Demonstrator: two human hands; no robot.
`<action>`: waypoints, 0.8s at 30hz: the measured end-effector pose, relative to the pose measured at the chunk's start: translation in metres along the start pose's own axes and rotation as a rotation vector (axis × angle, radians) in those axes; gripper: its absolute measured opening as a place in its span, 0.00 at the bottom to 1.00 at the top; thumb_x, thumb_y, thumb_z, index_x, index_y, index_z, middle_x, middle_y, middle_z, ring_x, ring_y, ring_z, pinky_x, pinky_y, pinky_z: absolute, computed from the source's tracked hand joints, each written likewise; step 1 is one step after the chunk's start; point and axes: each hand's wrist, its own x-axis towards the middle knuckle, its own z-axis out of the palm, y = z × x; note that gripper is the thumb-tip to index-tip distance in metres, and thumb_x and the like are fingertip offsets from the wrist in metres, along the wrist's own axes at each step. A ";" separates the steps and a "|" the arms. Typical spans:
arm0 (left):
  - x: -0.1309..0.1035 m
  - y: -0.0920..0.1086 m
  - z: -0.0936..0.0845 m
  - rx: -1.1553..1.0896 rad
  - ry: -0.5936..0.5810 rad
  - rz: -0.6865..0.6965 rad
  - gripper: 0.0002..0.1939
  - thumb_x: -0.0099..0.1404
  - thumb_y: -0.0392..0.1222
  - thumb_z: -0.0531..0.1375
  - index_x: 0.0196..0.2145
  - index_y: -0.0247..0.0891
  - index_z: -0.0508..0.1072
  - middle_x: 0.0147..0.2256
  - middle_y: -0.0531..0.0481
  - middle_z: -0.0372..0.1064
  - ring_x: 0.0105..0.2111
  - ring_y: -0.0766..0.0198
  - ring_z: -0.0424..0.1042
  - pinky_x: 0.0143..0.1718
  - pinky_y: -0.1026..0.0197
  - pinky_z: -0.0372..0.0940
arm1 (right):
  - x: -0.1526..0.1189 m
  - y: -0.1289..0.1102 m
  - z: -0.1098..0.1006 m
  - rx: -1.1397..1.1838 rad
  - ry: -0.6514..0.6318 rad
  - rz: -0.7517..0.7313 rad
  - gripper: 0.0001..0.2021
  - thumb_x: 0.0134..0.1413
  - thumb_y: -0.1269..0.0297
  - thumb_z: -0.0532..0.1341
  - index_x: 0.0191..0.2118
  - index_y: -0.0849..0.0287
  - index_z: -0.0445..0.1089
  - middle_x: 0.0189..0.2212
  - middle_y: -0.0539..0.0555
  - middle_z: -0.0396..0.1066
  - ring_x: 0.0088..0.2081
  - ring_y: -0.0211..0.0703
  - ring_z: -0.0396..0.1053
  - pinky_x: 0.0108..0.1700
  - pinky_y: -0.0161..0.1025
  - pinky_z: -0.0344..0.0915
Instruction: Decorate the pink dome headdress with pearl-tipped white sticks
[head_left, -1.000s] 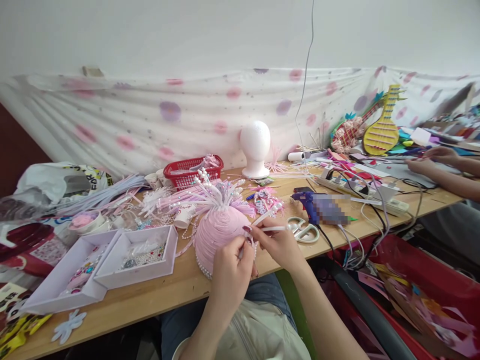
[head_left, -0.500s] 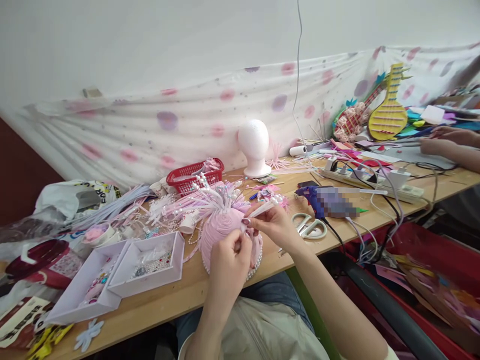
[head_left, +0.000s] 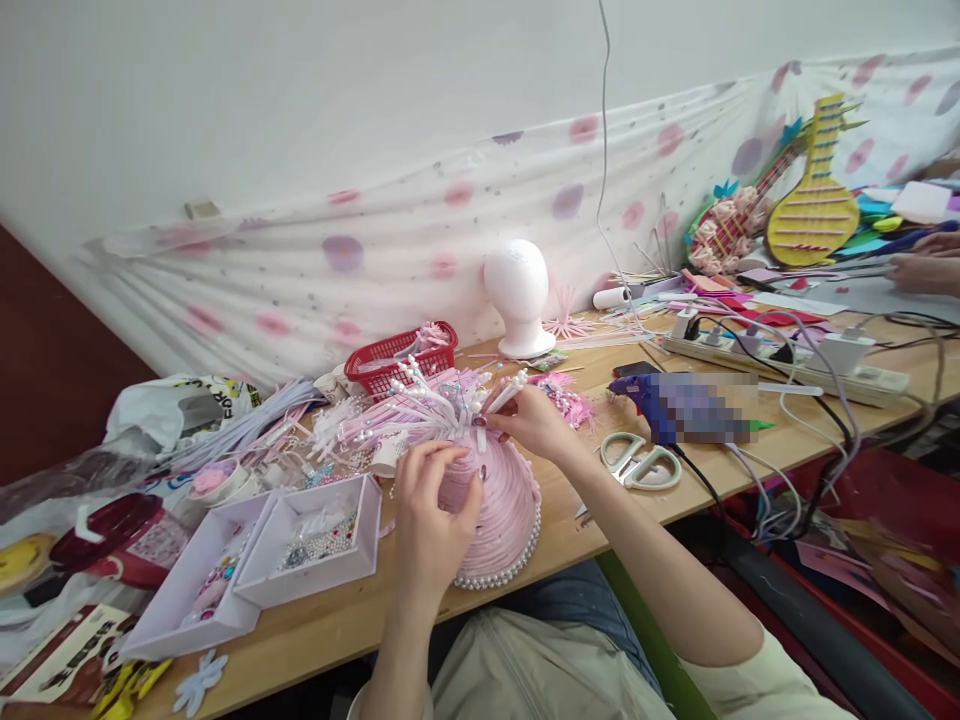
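A pink dome-shaped headpiece (head_left: 506, 515), wound in rows of fuzzy cord with a pearl trim (head_left: 499, 578) along its lower rim, sits at the table's front edge. From its top rises a spray of pale pink and white fuzzy stems (head_left: 442, 405) with beads on them. My right hand (head_left: 534, 420) pinches a white pearl-tipped stem (head_left: 510, 390) against the top of the dome. My left hand (head_left: 435, 500) is at the dome's left side, thumb and fingers apart with nothing between them; whether it touches the dome I cannot tell.
White box trays (head_left: 330, 560) of beads and a red basket (head_left: 401, 365) stand left. A white foam head (head_left: 517, 290) is behind. Scissors (head_left: 641, 465), a blue glue gun (head_left: 645, 400) and a power strip (head_left: 787, 370) with cables lie right. Another person's hands (head_left: 926, 270) work at far right.
My hands have parted: the left has opened and moved left, while the right has moved up to the dome's top with the stem. The dome has turned, and the view has shifted slightly.
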 end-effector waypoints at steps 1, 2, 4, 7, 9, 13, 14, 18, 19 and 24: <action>-0.003 0.002 0.003 0.002 0.010 0.016 0.09 0.62 0.35 0.60 0.41 0.39 0.72 0.43 0.46 0.69 0.47 0.57 0.69 0.50 0.50 0.65 | -0.001 -0.001 0.001 -0.047 0.017 -0.013 0.02 0.44 0.71 0.63 0.26 0.61 0.69 0.20 0.49 0.69 0.23 0.38 0.68 0.25 0.33 0.63; -0.008 0.003 0.006 0.004 0.026 0.032 0.09 0.62 0.35 0.60 0.41 0.39 0.72 0.43 0.45 0.69 0.47 0.57 0.69 0.50 0.51 0.66 | -0.002 -0.003 0.002 -0.097 0.035 -0.027 0.03 0.44 0.71 0.64 0.25 0.61 0.69 0.20 0.49 0.69 0.23 0.39 0.68 0.26 0.33 0.63; -0.018 0.004 0.011 0.013 0.067 0.060 0.10 0.63 0.34 0.60 0.43 0.39 0.71 0.44 0.44 0.69 0.47 0.57 0.70 0.50 0.51 0.67 | -0.002 -0.004 0.004 -0.201 0.076 -0.067 0.05 0.44 0.70 0.65 0.23 0.61 0.69 0.21 0.50 0.70 0.26 0.40 0.70 0.29 0.34 0.62; -0.030 0.004 0.016 0.028 0.121 0.101 0.13 0.63 0.33 0.60 0.46 0.38 0.70 0.45 0.43 0.70 0.48 0.56 0.70 0.51 0.52 0.67 | -0.002 -0.004 0.007 -0.301 0.145 -0.129 0.03 0.43 0.71 0.66 0.25 0.60 0.71 0.24 0.51 0.73 0.31 0.43 0.71 0.33 0.35 0.63; -0.033 0.004 0.017 0.033 0.125 0.114 0.14 0.64 0.33 0.60 0.48 0.38 0.70 0.46 0.43 0.70 0.50 0.56 0.70 0.52 0.52 0.67 | -0.001 -0.002 0.008 -0.311 0.160 -0.148 0.02 0.43 0.71 0.65 0.28 0.60 0.72 0.28 0.52 0.76 0.33 0.44 0.71 0.35 0.36 0.64; -0.023 0.005 0.010 0.035 0.053 0.079 0.14 0.64 0.35 0.59 0.49 0.39 0.68 0.45 0.43 0.70 0.49 0.55 0.70 0.51 0.50 0.67 | 0.003 0.004 0.005 -0.275 0.086 -0.119 0.05 0.44 0.69 0.65 0.32 0.61 0.74 0.30 0.53 0.77 0.33 0.45 0.72 0.34 0.37 0.65; -0.019 0.005 0.008 0.049 0.018 0.065 0.16 0.64 0.37 0.59 0.50 0.39 0.68 0.45 0.43 0.70 0.48 0.54 0.69 0.51 0.49 0.67 | 0.004 0.005 0.004 -0.273 0.065 -0.111 0.06 0.44 0.68 0.65 0.32 0.61 0.74 0.30 0.53 0.77 0.32 0.45 0.72 0.33 0.37 0.66; -0.002 0.007 0.004 0.158 -0.115 0.054 0.23 0.63 0.44 0.61 0.55 0.39 0.67 0.44 0.42 0.66 0.46 0.51 0.66 0.49 0.45 0.66 | 0.010 0.004 -0.001 -0.301 0.013 -0.093 0.07 0.42 0.67 0.65 0.31 0.62 0.74 0.28 0.53 0.77 0.31 0.45 0.72 0.31 0.37 0.66; 0.000 0.008 0.005 0.182 -0.137 0.059 0.22 0.63 0.45 0.61 0.53 0.40 0.69 0.44 0.42 0.65 0.45 0.50 0.66 0.48 0.44 0.66 | 0.011 0.003 -0.002 -0.300 0.004 -0.085 0.07 0.42 0.67 0.65 0.31 0.62 0.74 0.28 0.53 0.77 0.30 0.44 0.72 0.31 0.36 0.66; -0.003 0.007 0.016 0.197 -0.113 0.027 0.23 0.63 0.47 0.61 0.54 0.37 0.69 0.46 0.41 0.64 0.47 0.49 0.63 0.49 0.43 0.63 | 0.014 -0.002 -0.004 -0.262 -0.083 -0.004 0.06 0.42 0.69 0.63 0.30 0.62 0.73 0.26 0.52 0.75 0.26 0.43 0.71 0.27 0.36 0.66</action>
